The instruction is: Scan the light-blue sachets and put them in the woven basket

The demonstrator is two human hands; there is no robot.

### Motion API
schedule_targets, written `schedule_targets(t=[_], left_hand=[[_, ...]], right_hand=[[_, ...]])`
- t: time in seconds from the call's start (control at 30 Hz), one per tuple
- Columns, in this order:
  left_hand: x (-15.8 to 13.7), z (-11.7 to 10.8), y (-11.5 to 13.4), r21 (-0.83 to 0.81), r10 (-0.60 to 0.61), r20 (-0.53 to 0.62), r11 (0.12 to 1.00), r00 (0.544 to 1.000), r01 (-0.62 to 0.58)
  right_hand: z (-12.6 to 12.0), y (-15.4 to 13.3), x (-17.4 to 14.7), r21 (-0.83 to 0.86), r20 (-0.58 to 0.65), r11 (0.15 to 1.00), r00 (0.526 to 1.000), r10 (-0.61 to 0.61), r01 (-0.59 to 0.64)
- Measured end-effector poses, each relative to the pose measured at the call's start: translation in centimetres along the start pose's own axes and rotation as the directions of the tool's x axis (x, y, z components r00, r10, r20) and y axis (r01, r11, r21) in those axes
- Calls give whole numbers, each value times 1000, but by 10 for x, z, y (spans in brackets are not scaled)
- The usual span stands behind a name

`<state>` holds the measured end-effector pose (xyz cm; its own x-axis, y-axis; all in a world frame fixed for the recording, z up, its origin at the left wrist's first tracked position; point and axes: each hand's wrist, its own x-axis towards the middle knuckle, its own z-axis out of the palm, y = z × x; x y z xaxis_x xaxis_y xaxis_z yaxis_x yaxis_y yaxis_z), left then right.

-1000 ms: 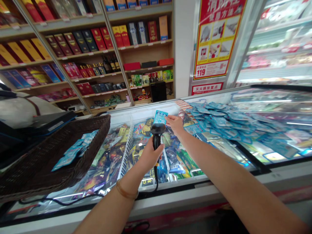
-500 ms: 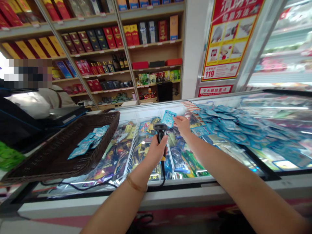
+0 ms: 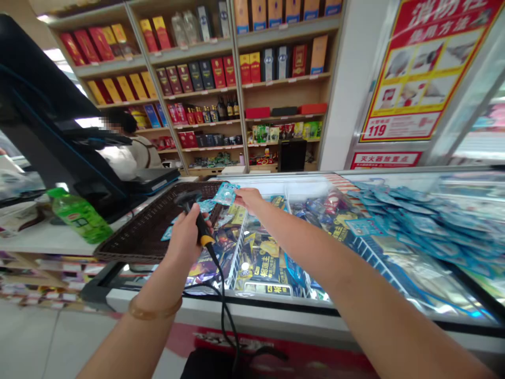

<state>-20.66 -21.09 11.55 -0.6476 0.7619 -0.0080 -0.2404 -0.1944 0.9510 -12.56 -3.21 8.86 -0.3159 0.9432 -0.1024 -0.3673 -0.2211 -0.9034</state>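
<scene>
My left hand (image 3: 188, 231) is wrapped around the handle of a black barcode scanner (image 3: 200, 223), whose cord hangs down past the freezer front. A blue-and-white packet (image 3: 226, 193) is pinched by its right edge in my right hand (image 3: 248, 198), held over the right rim of a dark brown wicker basket (image 3: 138, 227). Inside the basket lie several similar packets, partly covered by the scanner and my left hand. A large heap of blue packets (image 3: 418, 210) rests on the freezer's glass top at the right, with a single packet (image 3: 362, 227) at its left edge.
Wrapped ice creams (image 3: 268, 263) fill the glass-topped freezer below my arms. A green drink bottle (image 3: 81, 215) stands left of the basket, near a dark checkout screen (image 3: 43, 116). Behind the counter is a person (image 3: 138, 142), with shelves of boxes (image 3: 205, 76) beyond.
Both hands have moved left, carrying the scanner and the packet from over the freezer's middle to the basket. The view has turned left, bringing the bottle and floor into sight.
</scene>
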Motion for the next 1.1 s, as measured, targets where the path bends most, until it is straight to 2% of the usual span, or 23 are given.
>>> schedule_targets(t=[0.07, 0.17, 0.23, 0.33, 0.43, 0.5, 0.53, 0.6, 0.63, 0.7, 0.77, 0.83, 0.9, 0.97, 1.03, 1.1], left_hand=[[0, -11, 1, 8, -7, -23, 1000, 1000, 7], [-5, -14, -7, -7, -49, 7, 999, 999, 49], [-9, -8, -16, -10, -82, 56, 997, 995, 82], [-16, 14, -33, 12, -109, 148, 994, 983, 109], [-25, 44, -51, 46, -123, 265, 992, 957, 115], [-32, 67, -62, 64, -139, 334, 990, 933, 124], [-36, 79, -68, 69, -149, 360, 989, 921, 133], [-42, 102, -77, 67, -165, 403, 986, 900, 151], [-45, 113, -81, 62, -173, 419, 985, 891, 162], [-49, 132, -91, 60, -197, 445, 980, 873, 190], [-52, 144, -101, 72, -223, 459, 974, 860, 214], [-54, 149, -111, 98, -243, 472, 970, 847, 224], [-54, 149, -121, 126, -253, 484, 967, 838, 220], [-54, 146, -129, 158, -264, 496, 964, 827, 213], [-54, 142, -133, 179, -268, 509, 963, 818, 203], [-54, 140, -135, 185, -264, 524, 963, 810, 194]], right_hand=[[17, 4, -2, -24, 106, 999, 993, 45, -43], [12, 8, -8, -97, 170, 994, 984, 58, -42], [-10, 8, -13, -173, 122, 985, 993, 9, 12], [-64, 1, -23, -388, 25, 916, 995, -101, 103], [-132, -17, -38, -663, -16, 730, 971, -238, 168], [-181, -31, -52, -830, -15, 529, 941, -337, 176], [-203, -39, -59, -905, -30, 402, 923, -383, 137], [-244, -49, -74, -980, -119, 197, 889, -443, -34], [-260, -52, -81, -981, -186, 129, 874, -450, -143], [-282, -50, -92, -952, -295, 53, 863, -410, -301], [-292, -42, -98, -933, -335, 0, 871, -358, -359], [-292, -30, -100, -943, -300, -43, 898, -323, -330], [-286, -20, -100, -970, -196, -78, 934, -297, -228], [-279, -17, -97, -995, -44, -80, 964, -261, -67], [-275, -19, -93, -995, 94, -47, 960, -265, 84], [-278, -26, -89, -991, 128, -6, 932, -338, 134]])
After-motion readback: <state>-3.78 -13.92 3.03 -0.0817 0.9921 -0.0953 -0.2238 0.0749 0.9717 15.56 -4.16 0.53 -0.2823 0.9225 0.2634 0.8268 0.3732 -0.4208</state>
